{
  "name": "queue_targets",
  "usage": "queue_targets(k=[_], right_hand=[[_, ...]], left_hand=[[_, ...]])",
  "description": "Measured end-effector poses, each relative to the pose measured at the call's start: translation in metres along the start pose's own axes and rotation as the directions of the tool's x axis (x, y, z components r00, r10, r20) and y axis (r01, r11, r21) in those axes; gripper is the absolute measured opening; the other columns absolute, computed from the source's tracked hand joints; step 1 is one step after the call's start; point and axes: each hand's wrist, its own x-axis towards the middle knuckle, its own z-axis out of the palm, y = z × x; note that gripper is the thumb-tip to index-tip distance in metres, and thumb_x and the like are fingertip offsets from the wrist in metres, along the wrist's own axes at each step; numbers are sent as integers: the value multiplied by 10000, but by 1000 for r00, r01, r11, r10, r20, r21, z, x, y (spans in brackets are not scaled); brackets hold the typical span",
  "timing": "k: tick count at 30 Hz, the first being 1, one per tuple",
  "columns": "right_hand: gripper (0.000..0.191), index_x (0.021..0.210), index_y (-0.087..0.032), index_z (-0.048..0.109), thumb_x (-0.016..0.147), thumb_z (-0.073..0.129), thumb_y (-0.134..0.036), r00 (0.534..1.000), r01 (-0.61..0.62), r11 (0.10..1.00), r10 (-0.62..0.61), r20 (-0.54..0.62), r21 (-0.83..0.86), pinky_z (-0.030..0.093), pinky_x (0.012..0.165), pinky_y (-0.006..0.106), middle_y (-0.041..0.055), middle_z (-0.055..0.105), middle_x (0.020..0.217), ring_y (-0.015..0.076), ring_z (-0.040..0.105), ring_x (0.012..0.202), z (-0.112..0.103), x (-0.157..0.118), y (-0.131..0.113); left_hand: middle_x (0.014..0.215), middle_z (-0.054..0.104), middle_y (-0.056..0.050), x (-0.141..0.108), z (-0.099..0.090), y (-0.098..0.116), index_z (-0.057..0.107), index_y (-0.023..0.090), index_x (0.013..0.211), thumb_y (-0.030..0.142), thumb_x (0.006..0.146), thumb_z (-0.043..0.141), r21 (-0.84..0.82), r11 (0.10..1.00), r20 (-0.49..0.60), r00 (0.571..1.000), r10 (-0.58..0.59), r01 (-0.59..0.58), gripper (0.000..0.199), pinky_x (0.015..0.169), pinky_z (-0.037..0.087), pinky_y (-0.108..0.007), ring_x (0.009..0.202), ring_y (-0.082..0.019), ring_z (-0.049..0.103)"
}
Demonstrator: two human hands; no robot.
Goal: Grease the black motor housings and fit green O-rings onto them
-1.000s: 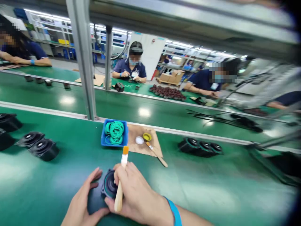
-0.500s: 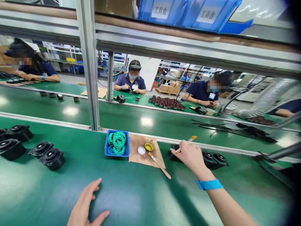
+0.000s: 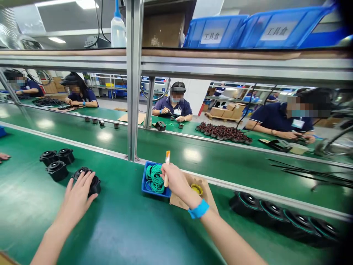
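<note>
My left hand reaches over a pair of round black housings, its fingers outstretched across their tops and the thumb off to one side. Whether it grips one cannot be made out. A small brush with a pale wooden handle and orange bristles stands upright in my closed right hand. That hand is at the right edge of a blue bin of green rubber rings. Its fingertips are close to the rings; contact is unclear. Under its wrist lies brown cardboard with a yellow lid-like dish.
Three more black housings stand at left. Several housings with green rings line the right side. A metal post rises behind the bin. Co-workers sit across the bench. Another person's hand shows at far left.
The view has swung left. My right hand, still with the brush, has left the right-hand housings for the blue bin. My left hand has moved forward onto the left housings.
</note>
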Motion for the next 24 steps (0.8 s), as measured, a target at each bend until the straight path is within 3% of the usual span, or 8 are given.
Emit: queue_targets(k=[4, 6, 9, 14, 18, 20, 24], right_hand=[[239, 704, -228, 408, 815, 493, -34, 1000, 13, 997, -12, -7, 74, 345, 593, 257, -5, 551, 659, 170, 512, 634, 12, 16, -1], [217, 698, -230, 403, 809, 464, -54, 1000, -5, 992, 7, -20, 123, 332, 575, 256, -12, 532, 637, 167, 499, 611, 10, 15, 4], [184, 696, -237, 388, 810, 424, -97, 996, -41, 978, 56, -64, 206, 326, 563, 262, -13, 517, 631, 170, 483, 598, -1, 6, 8], [250, 708, -254, 293, 894, 457, -225, 978, -92, 902, 160, -130, 421, 403, 593, 265, 11, 593, 717, 163, 532, 638, -26, -18, -13], [329, 703, -251, 324, 870, 600, -318, 983, -181, 676, 126, 130, 714, 470, 637, 276, 34, 679, 782, 171, 606, 690, -33, -45, -53], [335, 692, -248, 324, 869, 604, -295, 968, -226, 628, 58, 245, 745, 469, 651, 276, 34, 701, 785, 168, 615, 690, -29, -56, -70], [338, 697, -248, 315, 877, 602, -263, 944, -258, 596, -13, 330, 761, 456, 640, 264, 22, 707, 776, 161, 617, 679, -13, -64, -87]], left_hand=[[1280, 680, -199, -2, -8, 7, 535, 160, 1288, 299, 890, 497, -22, 1000, -18, 1000, -23, 23, 423, 1096, 278, -710, 1290, -407, 559], [1245, 694, -199, -7, -15, 20, 522, 148, 1299, 304, 845, 578, -104, 994, -9, 1000, -27, 26, 483, 1085, 343, -675, 1232, -394, 606], [1246, 692, -152, -21, -25, 55, 492, 188, 1330, 260, 819, 635, -339, 939, 43, 998, -38, 50, 536, 999, 520, -528, 1154, -320, 663], [1334, 651, -63, -56, -32, 121, 401, 320, 1404, 74, 718, 680, -622, 773, 145, 989, -41, 123, 780, 1012, 552, -417, 1209, -250, 651], [1356, 640, -59, -80, -26, 148, 373, 358, 1432, 99, 632, 800, -766, 632, 133, 991, -23, 117, 943, 999, 562, -421, 1184, -279, 666], [1318, 664, -61, -88, -21, 154, 373, 352, 1438, 172, 633, 848, -827, 548, 129, 991, -36, 127, 951, 976, 575, -407, 1148, -278, 684], [1278, 688, -72, -94, -20, 160, 372, 326, 1444, 255, 728, 817, -859, 475, 174, 981, -81, 192, 847, 954, 583, -383, 1130, -262, 691]])
